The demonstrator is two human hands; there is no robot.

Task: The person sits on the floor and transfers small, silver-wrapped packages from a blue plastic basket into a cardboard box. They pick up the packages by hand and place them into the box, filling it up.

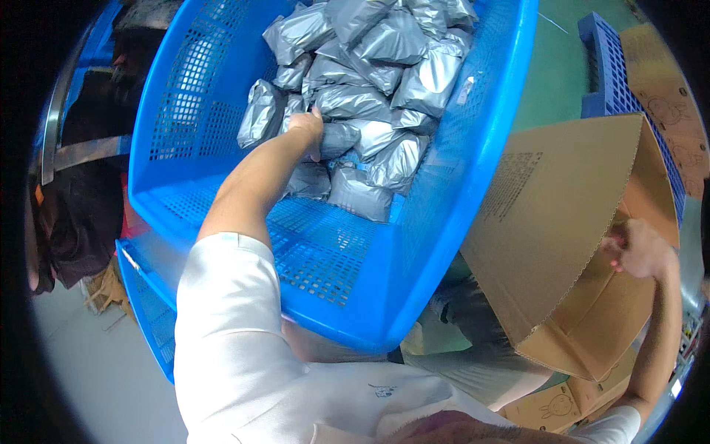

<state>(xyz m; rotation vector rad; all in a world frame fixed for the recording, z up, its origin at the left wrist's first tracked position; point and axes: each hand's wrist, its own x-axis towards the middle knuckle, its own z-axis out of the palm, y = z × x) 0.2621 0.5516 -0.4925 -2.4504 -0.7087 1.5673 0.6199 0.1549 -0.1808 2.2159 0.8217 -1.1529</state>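
A big blue plastic basket (455,214) with perforated walls holds a heap of shiny grey plastic packages (392,41). My left hand (305,129) reaches down into it, thumb and fingers closed about the end of one grey package (339,139); part of the fingers is hidden. To the right, a brown cardboard box (551,200) stands tilted with its opening toward my right side. My right hand (642,250) is at that opening with its fingers curled in. Whatever those fingers hold, if anything, cannot be made out.
Another blue basket (151,314) sits under the big one at the left. Closed cartons (555,403) lie at the lower right, and more cartons (669,103) stand by a blue pallet (610,59) at the far right. A metal frame with dark cloth (89,177) is at the left.
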